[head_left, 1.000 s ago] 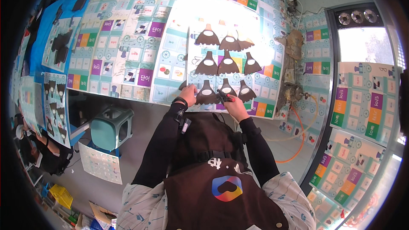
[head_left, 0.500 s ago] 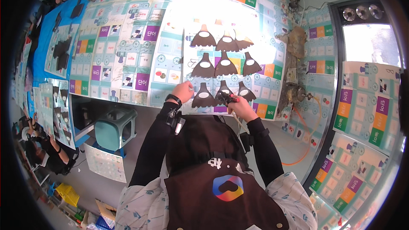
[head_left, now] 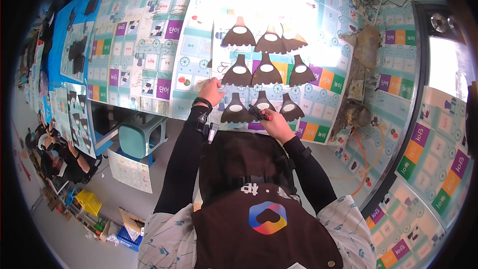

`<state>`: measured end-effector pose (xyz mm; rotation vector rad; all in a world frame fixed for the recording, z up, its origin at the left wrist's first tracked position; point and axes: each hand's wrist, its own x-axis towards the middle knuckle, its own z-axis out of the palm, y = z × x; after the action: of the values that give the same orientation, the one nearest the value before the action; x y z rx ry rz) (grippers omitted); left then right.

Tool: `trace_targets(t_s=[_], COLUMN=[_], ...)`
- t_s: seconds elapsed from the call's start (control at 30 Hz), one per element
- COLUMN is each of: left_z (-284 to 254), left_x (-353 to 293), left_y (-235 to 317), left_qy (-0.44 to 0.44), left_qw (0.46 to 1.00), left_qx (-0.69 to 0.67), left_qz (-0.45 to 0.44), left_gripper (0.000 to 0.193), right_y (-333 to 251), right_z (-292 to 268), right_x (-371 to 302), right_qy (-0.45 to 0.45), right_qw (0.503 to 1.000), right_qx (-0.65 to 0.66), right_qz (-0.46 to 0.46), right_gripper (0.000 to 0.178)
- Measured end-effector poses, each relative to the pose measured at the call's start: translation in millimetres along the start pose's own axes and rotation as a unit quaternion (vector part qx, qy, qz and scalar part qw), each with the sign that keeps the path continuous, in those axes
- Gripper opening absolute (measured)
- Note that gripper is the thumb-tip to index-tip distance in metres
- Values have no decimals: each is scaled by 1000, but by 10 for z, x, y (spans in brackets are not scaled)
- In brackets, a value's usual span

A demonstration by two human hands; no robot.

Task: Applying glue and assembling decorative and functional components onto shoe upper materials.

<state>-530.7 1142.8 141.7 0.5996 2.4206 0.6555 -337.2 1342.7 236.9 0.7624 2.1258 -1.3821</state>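
Several dark brown, bell-shaped flat pieces with scalloped lower edges lie in three rows on a printed sheet [head_left: 234, 128]; each shows a white oval. A small black tool with red parts is gripped in my right hand [head_left: 277, 125], its kind unclear. The tool's tip [head_left: 253, 110] points left, between the near-left piece [head_left: 234, 115] and the near-middle piece [head_left: 262, 95], over or touching them. My left hand [head_left: 211, 92] rests at the sheet's left edge with curled fingers; what they pinch, if anything, is hidden. The near-right piece [head_left: 293, 113] lies beyond my right hand.
Strong glare whitens the table's far part. At the right edge stand brownish, dusty fixtures [head_left: 367, 45] and an orange hose [head_left: 366, 157]. Left of me are a teal stool [head_left: 133, 142], a blue-covered surface [head_left: 57, 67] with dark pieces, and another person [head_left: 74, 157].
The whole view has shifted slightly. My left hand has gone farther away along the sheet's edge. The tool in my right hand has moved left, from the near-middle piece toward the near-left one.
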Motion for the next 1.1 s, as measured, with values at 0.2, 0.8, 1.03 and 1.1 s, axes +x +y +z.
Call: trace_targets(t_s=[0.2, 0.8, 1.03, 1.1], left_z=[-220, 35, 122, 154], left_x=[114, 389, 401, 396], left_y=[281, 166, 101, 93], left_qy=[-108, 26, 71, 77], left_qw=[989, 993, 992, 990], left_qx=[47, -114, -99, -111], left_qz=[-89, 19, 29, 32], left_gripper=[26, 30, 31, 31], right_y=[148, -652, -778, -732], right_z=[-154, -172, -114, -103], right_x=[100, 595, 846, 859], right_qy=[-38, 114, 152, 164], right_qw=[992, 977, 983, 981], right_qx=[122, 182, 103, 99], right_qz=[-8, -1, 26, 32], right_gripper=[25, 23, 33, 35])
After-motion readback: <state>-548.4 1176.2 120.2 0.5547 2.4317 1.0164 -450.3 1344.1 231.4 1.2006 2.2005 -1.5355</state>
